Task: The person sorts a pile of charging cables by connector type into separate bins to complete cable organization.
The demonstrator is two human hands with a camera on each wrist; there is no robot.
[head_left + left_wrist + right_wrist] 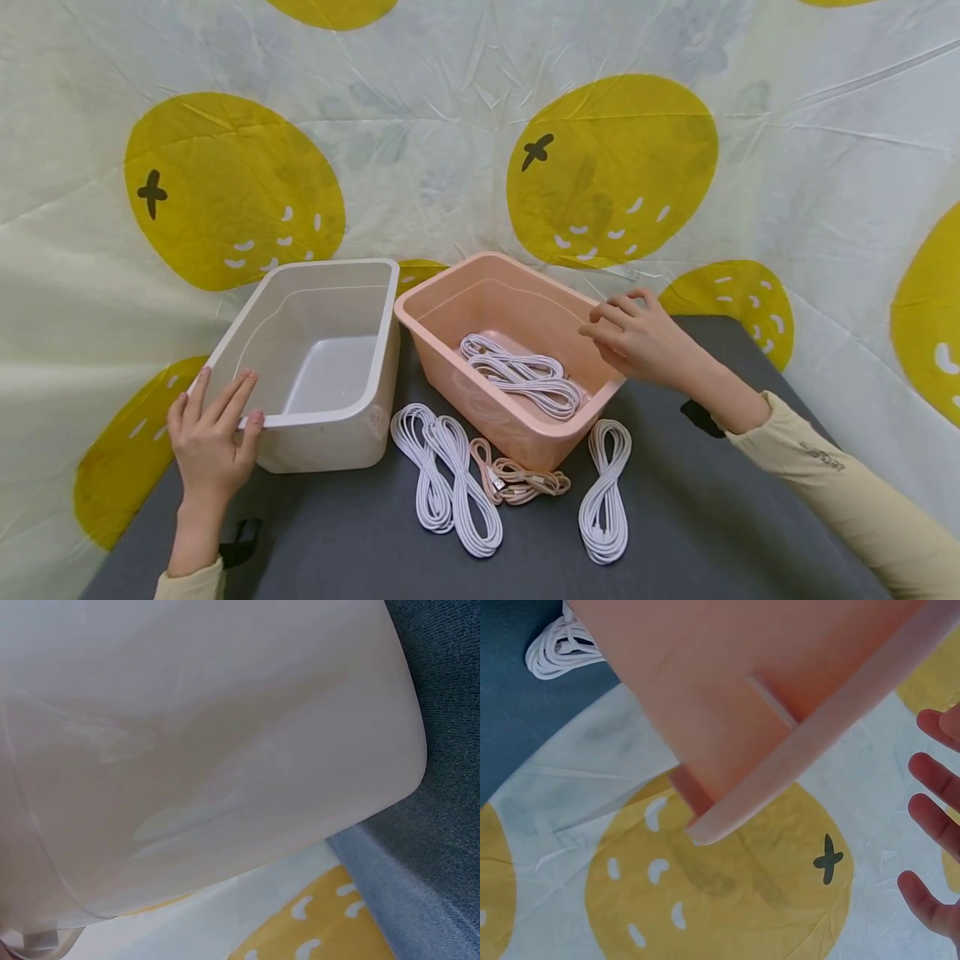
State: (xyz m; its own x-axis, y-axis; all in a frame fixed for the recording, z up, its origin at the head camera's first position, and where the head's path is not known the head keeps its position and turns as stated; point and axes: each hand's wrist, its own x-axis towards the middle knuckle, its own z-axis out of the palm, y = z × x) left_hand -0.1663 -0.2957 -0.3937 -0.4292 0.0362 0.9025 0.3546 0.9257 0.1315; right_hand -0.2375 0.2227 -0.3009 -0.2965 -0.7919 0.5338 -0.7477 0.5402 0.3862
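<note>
My left hand point(210, 446) rests on the near left corner of a white plastic bin point(382, 421), its fingers extended over the rim. The outer wall of the white bin point(225, 750) fills most of the left wrist view. Just above the right rim of a pink plastic bin point(480, 387) is my right hand point(637, 337), fingers loosely bent and holding nothing. In the right wrist view the fingers point(934, 821) appear spread and apart from the pink bin point(727, 697). Bundled white cables point(525, 375) lie inside the pink bin.
In front of the pink bin, two white cable bundles point(446, 479) lie beside a pinkish-tan cable bundle point(525, 483). Another white cable bundle point(603, 492) lies to the right on the dark grey table point(337, 542). A lemon-print cloth point(427, 150) hangs behind.
</note>
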